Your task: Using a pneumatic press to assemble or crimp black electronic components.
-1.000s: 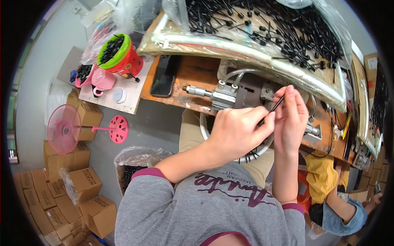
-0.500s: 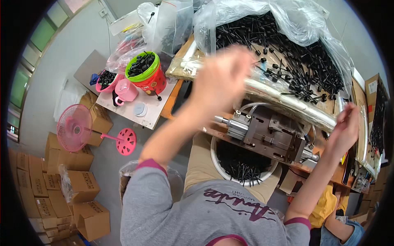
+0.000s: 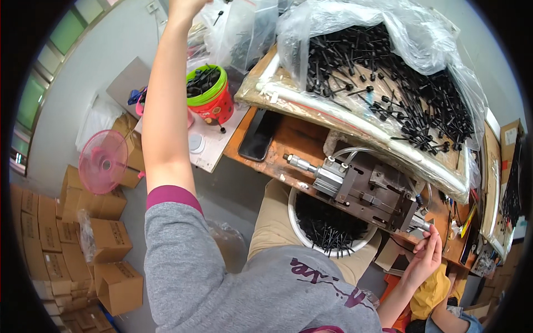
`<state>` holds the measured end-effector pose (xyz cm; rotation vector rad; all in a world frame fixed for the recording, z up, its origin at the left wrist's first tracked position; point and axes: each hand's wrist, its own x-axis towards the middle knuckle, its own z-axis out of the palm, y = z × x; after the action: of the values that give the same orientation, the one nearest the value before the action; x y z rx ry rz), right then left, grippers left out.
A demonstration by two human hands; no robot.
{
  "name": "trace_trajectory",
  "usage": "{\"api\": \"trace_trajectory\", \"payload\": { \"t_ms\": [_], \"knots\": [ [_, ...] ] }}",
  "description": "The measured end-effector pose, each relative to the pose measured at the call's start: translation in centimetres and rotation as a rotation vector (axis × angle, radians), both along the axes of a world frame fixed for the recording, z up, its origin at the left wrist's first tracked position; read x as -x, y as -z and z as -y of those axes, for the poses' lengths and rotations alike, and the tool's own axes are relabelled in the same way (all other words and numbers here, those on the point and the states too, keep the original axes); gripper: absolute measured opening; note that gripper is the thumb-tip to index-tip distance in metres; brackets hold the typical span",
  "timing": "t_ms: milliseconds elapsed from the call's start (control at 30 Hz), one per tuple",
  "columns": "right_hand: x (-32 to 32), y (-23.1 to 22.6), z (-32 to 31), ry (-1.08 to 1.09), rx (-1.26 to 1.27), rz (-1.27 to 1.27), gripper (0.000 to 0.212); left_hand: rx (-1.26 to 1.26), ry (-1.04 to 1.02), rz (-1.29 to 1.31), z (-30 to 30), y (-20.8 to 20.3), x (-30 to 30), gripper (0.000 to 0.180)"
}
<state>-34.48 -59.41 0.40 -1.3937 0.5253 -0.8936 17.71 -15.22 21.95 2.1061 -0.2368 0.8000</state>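
My left hand (image 3: 189, 6) is stretched far forward at the upper edge, partly cut off, near the clear plastic bags; its fingers do not show. My right hand (image 3: 423, 260) is closed at the right end of a dark metal fixture (image 3: 369, 191), fingertips at the silver cylinder there. A thin dark line runs beside these fingers; what they hold, if anything, I cannot make out. The fixture has silver cylinders at both ends and clear air tubes. Below it, a round white tub (image 3: 294, 222) full of black stemmed parts sits between my legs.
Beyond the fixture, a plastic-lined tray (image 3: 344, 119) holds a heap of black stemmed parts. A phone (image 3: 260, 136) lies on the bench. Left stand a red-green bucket (image 3: 214, 105), a white round lid (image 3: 196, 144), a pink fan (image 3: 103, 162) and cardboard boxes (image 3: 114, 241). Another person's arm (image 3: 444, 313) shows lower right.
My left hand has swung from above the bench to the far left. My right hand has come down from beside the tray to the fixture's right end. The view has shifted slightly.
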Motion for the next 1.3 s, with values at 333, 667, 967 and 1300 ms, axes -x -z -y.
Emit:
{"api": "trace_trajectory", "payload": {
  "t_ms": [333,667,967,1300],
  "knots": [
    [-3.0,-0.5,-2.8,-0.104,-0.038,-0.009,0.024,-0.718,-0.142,-0.434,-7.0,10.0,7.1,0.029],
    [-2.4,-0.3,-3.0,-0.173,-0.043,-0.017,0.021,-0.649,-0.223,-0.449,-6.9,11.6,8.6,0.027],
    [-4.4,-0.8,-5.2,-0.194,-0.087,-0.083,0.025,-0.098,0.418,-0.174,6.3,8.3,23.6,0.026],
    [-7.0,-1.1,-7.0,-0.597,-0.384,0.005,0.017,0.012,1.168,-0.025,18.4,16.6,35.1,0.032]
  ]
}}
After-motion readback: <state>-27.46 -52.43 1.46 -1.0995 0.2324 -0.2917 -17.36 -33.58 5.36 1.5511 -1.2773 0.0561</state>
